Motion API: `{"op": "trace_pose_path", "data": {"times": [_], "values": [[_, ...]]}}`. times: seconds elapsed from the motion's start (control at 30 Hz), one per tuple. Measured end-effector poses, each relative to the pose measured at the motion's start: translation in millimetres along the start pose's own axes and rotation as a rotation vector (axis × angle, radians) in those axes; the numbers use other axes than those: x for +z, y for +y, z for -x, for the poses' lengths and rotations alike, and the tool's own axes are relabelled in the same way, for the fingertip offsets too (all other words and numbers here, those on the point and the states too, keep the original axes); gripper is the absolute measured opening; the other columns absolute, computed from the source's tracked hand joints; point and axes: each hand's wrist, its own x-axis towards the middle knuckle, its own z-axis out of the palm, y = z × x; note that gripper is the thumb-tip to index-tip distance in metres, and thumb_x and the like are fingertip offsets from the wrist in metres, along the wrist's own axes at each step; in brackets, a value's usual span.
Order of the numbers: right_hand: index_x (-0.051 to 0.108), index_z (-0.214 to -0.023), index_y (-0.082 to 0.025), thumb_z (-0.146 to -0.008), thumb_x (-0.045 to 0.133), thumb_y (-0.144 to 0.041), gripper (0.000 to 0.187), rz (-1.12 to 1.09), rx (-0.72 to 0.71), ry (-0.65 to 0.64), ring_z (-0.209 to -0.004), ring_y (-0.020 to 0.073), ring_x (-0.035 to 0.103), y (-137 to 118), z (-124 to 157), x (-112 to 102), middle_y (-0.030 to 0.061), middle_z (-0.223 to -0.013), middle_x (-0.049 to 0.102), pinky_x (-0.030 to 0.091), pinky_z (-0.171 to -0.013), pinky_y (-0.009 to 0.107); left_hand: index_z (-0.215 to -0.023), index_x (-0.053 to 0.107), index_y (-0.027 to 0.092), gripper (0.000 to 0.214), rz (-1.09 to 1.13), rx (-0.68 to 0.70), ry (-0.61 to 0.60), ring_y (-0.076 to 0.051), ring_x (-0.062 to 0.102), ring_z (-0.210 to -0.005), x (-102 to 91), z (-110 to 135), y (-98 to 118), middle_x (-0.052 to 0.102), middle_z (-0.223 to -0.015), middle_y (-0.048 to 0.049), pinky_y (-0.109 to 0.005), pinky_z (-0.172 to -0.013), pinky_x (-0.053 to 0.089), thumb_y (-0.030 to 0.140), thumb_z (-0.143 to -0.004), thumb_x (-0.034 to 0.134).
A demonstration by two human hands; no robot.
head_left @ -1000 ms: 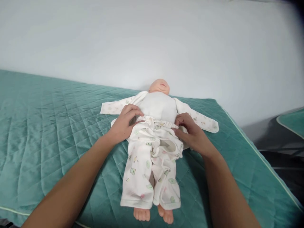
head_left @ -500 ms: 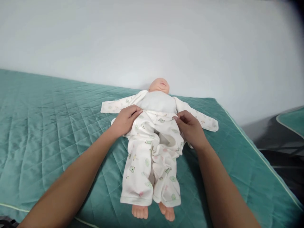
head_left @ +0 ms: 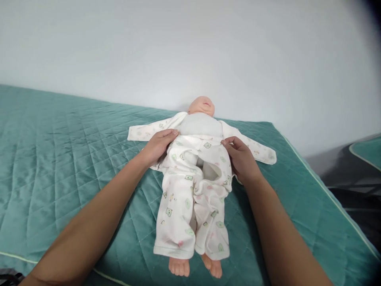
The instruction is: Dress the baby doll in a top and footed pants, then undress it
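Note:
A baby doll lies on its back, head away from me and feet toward me. It wears white printed pants with an open crotch, the waistband up at its belly. A matching top covers both arms, spread open so that the pale grey torso shows. My left hand is closed on the waistband at the left side, thumb and fingers pinching the cloth. On the opposite side my right hand pinches the same waistband. Both bare doll feet stick out below the cuffs.
A green quilted cover lies under the doll, with its piped edge slanting down on the right. Behind the doll rises a pale wall. Another green padded surface stands at the far right, past a dark gap.
The waistband sits slightly higher on the belly, and the crotch opening gapes wider. Both hands keep their pinch. The whole view has shifted a little.

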Motion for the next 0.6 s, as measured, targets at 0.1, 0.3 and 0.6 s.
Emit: {"op": "trace_pose_path", "data": {"times": [0.1, 0.3, 0.6], "values": [[0.056, -0.079, -0.025, -0.076, 0.077, -0.046, 0.03, 0.0, -0.014, 0.018, -0.045, 0.0085, 0.039, -1, 2, 2, -0.0063, -0.061, 0.052, 0.028, -0.039, 0.022, -0.081, 0.066, 0.018, 0.03, -0.034, 0.007, 0.009, -0.012, 0.049, -0.066, -0.7, 0, 2, 0.056, -0.073, 0.0008, -0.023, -0.059, 0.038, 0.048, -0.082, 0.069], [0.057, -0.079, -0.024, -0.075, 0.078, -0.044, 0.029, -0.003, -0.009, 0.022, -0.046, 0.0083, 0.039, -2, 3, 3, -0.006, -0.061, 0.05, 0.026, -0.038, 0.022, -0.088, 0.066, 0.018, 0.021, -0.173, 0.025, -0.132, -0.011, 0.054, -0.074, -4.2, 4, 9, 0.062, -0.086, 0.0001, -0.022, -0.065, 0.041, 0.033, -0.074, 0.073], [0.057, -0.078, -0.025, -0.078, 0.077, -0.045, 0.028, 0.037, -0.046, 0.026, -0.047, 0.0084, 0.037, -1, 3, 2, -0.0059, -0.062, 0.048, 0.026, -0.04, 0.022, -0.085, 0.059, 0.019, 0.02, -0.279, 0.01, -0.269, -0.009, 0.044, -0.068, -10.5, 6, 14, 0.052, -0.079, 0.0034, -0.021, -0.057, 0.032, 0.026, -0.072, 0.072]]}}
